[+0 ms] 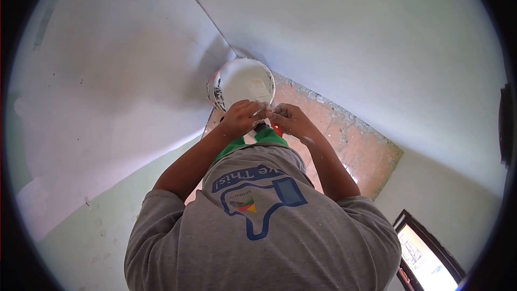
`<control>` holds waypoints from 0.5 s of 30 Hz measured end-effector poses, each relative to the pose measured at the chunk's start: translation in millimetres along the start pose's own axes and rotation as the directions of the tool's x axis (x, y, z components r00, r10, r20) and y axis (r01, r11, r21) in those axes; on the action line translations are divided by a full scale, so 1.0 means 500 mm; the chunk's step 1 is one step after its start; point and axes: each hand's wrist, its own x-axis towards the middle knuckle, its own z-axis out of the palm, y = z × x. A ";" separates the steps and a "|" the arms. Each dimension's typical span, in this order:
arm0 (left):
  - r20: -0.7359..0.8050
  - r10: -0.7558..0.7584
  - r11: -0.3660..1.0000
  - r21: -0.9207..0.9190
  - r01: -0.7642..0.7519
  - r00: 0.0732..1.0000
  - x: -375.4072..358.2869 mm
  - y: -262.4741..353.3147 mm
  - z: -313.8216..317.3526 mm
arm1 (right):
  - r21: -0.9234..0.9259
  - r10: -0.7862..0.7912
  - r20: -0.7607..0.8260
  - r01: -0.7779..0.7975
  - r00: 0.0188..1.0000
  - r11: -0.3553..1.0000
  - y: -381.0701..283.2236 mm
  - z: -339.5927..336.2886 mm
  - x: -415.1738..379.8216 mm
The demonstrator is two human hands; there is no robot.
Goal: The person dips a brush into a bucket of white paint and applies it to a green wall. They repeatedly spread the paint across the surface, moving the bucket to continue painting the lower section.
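Observation:
My left hand (242, 117) and my right hand (292, 119) meet in front of my body, with fingertips touching or nearly so. The fingers of both are bent and closed in a pinch, marked with a whitish substance. Whatever they may hold is too small to make out. Just beyond them a round white bucket (217, 90) stands in the corner, its wall streaked with dark smears. White material (237, 82) shows inside it, and on that lies a cream-coloured patch (258, 87) I cannot identify.
A partly coated wall (118, 75) rises on the left, and a pale wall (366, 37) on the right. Reddish floor tiles (344, 145) have grey debris (344, 112) along the wall's foot. A dark-framed opening (431, 253) is at lower right. Something red (277, 129) lies near my feet.

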 end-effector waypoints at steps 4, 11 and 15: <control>0.031 -0.034 0.999 -0.024 0.035 0.999 -0.012 -0.031 -0.017 | 0.053 -0.043 0.047 0.041 0.998 0.998 -0.031 0.025 0.002; -0.009 -0.314 0.947 0.071 0.314 0.949 -0.067 -0.064 -0.075 | 0.398 0.148 0.170 -0.205 0.974 0.894 0.031 0.062 0.102; -0.038 -0.516 0.852 -0.129 0.508 0.856 -0.146 -0.098 -0.129 | 0.403 0.186 0.227 -0.266 0.956 0.875 0.052 0.091 0.142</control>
